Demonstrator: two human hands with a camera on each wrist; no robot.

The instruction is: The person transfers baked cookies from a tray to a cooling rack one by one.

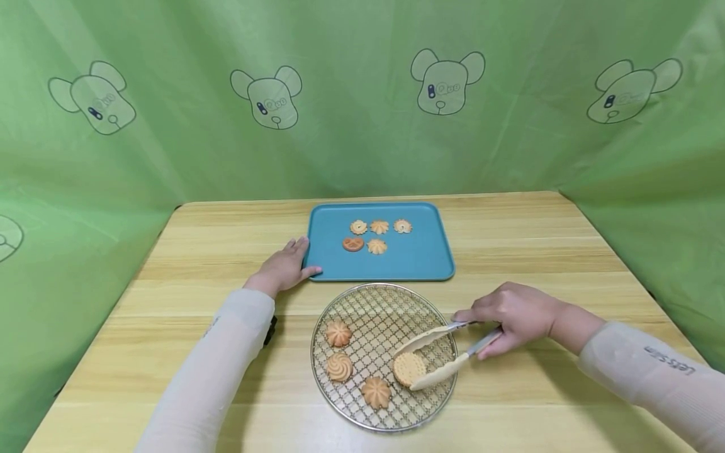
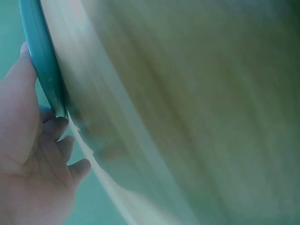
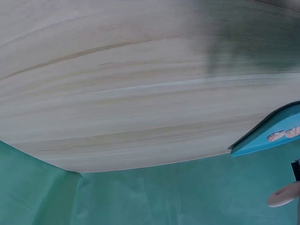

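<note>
My right hand (image 1: 518, 318) grips a pair of tongs (image 1: 438, 376) with cream-coloured tips. Between the tips lies a round, dimpled cookie (image 1: 409, 368) on a round wire rack (image 1: 385, 423). Two flower-shaped cookies (image 1: 338, 333) and a swirled cookie (image 1: 339, 367) sit on the rack's left and front parts. At the left front corner of a blue tray (image 1: 425, 251), my left hand (image 1: 283, 267) touches the rim, thumb along the front, fingers by the side. In the left wrist view, the fingers (image 2: 65, 145) are loosely bent beside the tray edge (image 2: 44, 61).
Several small cookies (image 1: 379, 226) lie in two rows on the tray, one of them a darker pretzel shape (image 1: 353, 244). The tray stands just behind the rack on a wooden table (image 1: 527, 251). Green cloth (image 1: 362, 151) with bear-head drawings surrounds the back and sides.
</note>
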